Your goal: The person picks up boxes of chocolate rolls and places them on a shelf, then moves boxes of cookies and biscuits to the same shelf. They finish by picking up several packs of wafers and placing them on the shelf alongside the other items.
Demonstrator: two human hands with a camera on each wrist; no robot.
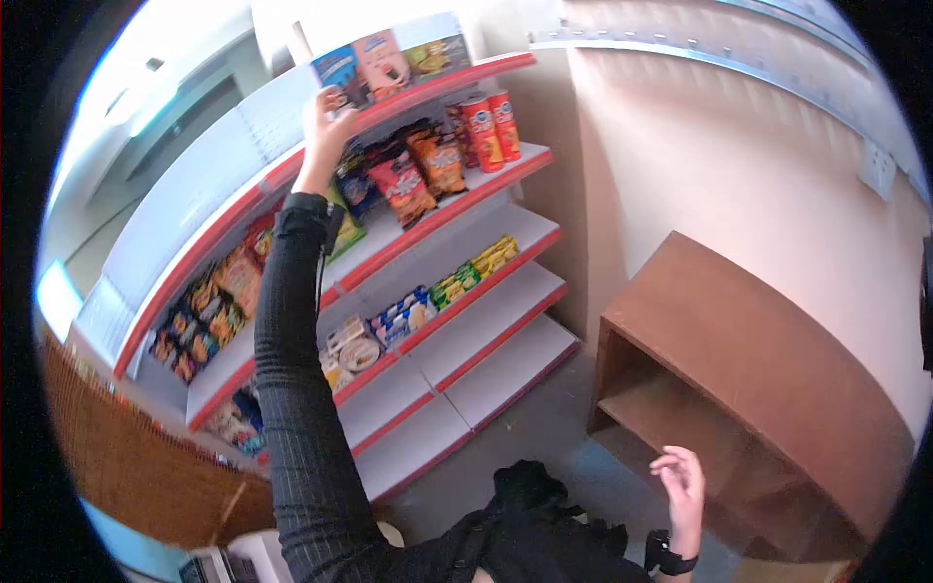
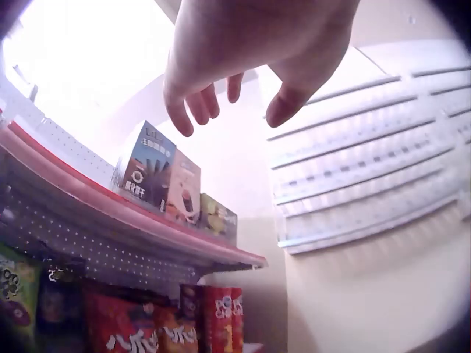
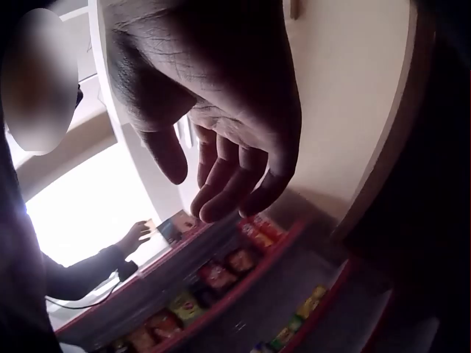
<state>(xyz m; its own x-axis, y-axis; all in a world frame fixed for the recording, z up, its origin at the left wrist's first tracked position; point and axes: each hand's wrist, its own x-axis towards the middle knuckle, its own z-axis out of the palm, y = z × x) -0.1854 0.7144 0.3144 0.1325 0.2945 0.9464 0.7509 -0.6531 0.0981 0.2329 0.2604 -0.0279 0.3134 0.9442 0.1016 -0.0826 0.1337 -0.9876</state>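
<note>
My left hand (image 1: 328, 136) is raised at the top shelf, by the left side of a blue box (image 1: 340, 76). In the left wrist view the fingers of this hand (image 2: 257, 51) are apart and hold nothing, above the blue box (image 2: 149, 168). A pink box (image 2: 184, 189) and a green box (image 2: 218, 217) stand upright to its right. Whether a fingertip touches the blue box, I cannot tell. My right hand (image 1: 683, 486) hangs low before the brown cabinet, its fingers loosely bent around nothing, as the right wrist view also shows this hand (image 3: 213, 110).
Lower shelves hold snack bags (image 1: 400, 185), red cans (image 1: 481, 133) and small yellow and green packs (image 1: 474, 272). A brown wooden cabinet (image 1: 719, 311) stands at the right. Slotted metal rails (image 2: 368, 162) run along the wall. A black cloth item (image 1: 530, 486) is near my body.
</note>
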